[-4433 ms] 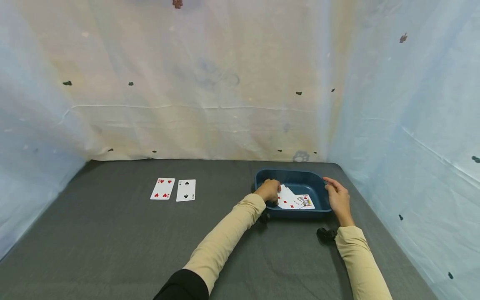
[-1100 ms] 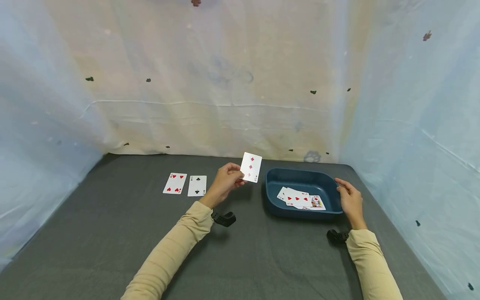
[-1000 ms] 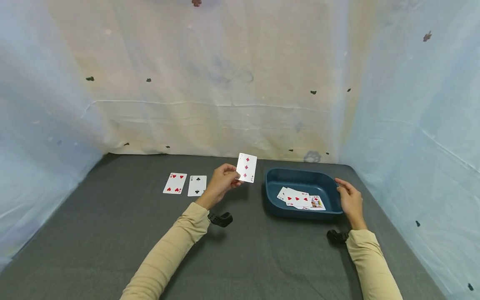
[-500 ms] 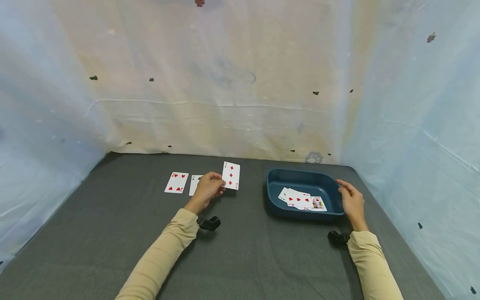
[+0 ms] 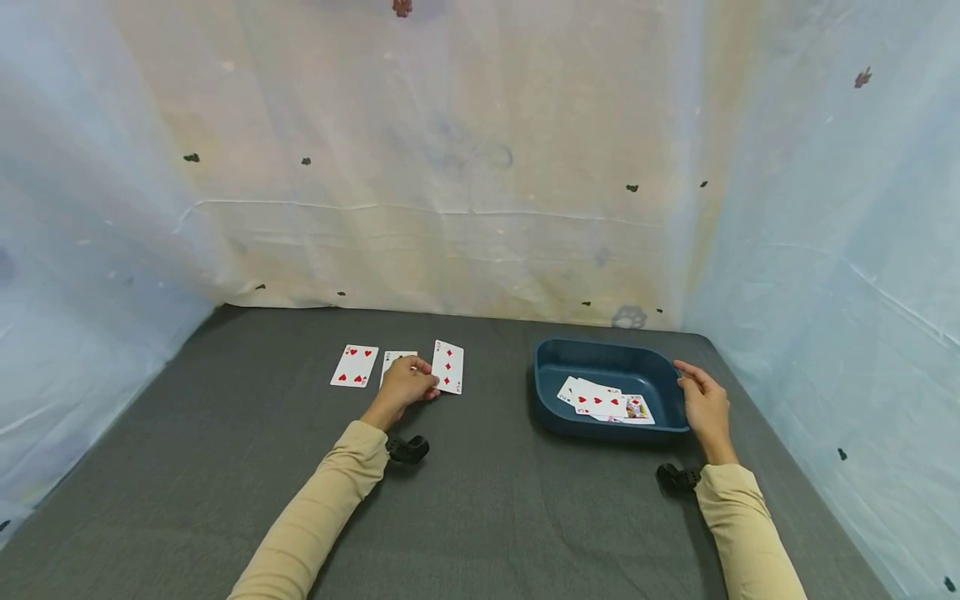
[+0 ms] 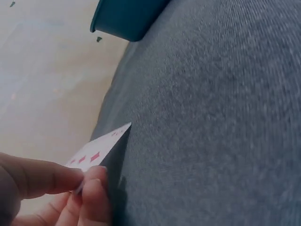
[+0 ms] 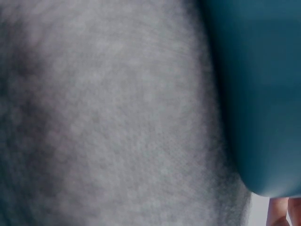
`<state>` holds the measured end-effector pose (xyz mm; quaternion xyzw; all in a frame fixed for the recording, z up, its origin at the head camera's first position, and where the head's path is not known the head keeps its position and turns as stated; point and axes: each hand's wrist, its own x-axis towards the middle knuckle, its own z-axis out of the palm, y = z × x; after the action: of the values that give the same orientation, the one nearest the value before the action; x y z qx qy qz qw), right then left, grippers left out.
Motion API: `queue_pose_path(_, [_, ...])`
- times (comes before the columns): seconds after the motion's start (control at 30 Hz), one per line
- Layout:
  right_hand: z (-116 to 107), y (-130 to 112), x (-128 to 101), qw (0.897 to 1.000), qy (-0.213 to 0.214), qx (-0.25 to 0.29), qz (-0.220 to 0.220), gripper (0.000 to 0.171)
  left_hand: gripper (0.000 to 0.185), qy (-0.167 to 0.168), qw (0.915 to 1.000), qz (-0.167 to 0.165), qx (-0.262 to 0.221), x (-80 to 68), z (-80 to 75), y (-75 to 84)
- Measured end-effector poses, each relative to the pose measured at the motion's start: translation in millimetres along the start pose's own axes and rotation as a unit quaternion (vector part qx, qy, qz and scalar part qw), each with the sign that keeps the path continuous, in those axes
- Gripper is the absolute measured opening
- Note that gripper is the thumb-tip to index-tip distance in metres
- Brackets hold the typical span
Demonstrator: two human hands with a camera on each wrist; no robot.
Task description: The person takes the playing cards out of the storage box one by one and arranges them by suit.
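Observation:
My left hand pinches the three of diamonds card between thumb and fingers, low over the table. In the left wrist view, the card is tilted, its far corner at or near the cloth. Just left lies the two of clubs, partly hidden behind the hand. Beyond it the four of hearts lies face up. My right hand holds the right rim of a blue basin. Inside the basin, a three of hearts overlaps a face card and other cards.
A grey cloth covers the table. Pale printed sheets hang behind it and along both sides. A black wrist device sits at the left wrist, another black device at the right.
After reaching into the basin, my left hand has lifted out the three of diamonds, carried it left and lowered it beside the two of clubs. My right hand has stayed at the rim.

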<state>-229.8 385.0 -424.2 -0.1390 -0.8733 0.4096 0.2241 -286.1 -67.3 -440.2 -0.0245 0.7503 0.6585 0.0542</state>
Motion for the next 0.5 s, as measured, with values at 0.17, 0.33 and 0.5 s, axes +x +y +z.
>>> queue_pose_path(0.17, [0.4,0.7,-0.3,1.000,0.001,0.003,-0.003,0.036,0.013,0.008,0.9983,-0.006,0.058,-1.8,-1.6,2.1])
queue_pose_path(0.33, [0.5,0.8,-0.5,1.000,0.000,0.004,-0.001,0.037,0.014,0.008,0.9939,0.006,0.110,-4.7,-2.5,5.1])
queue_pose_path(0.5, [0.1,-0.2,-1.5,1.000,-0.003,0.008,0.002,0.037,0.015,0.019,0.9863,0.019,0.163,-4.5,-2.8,4.3])
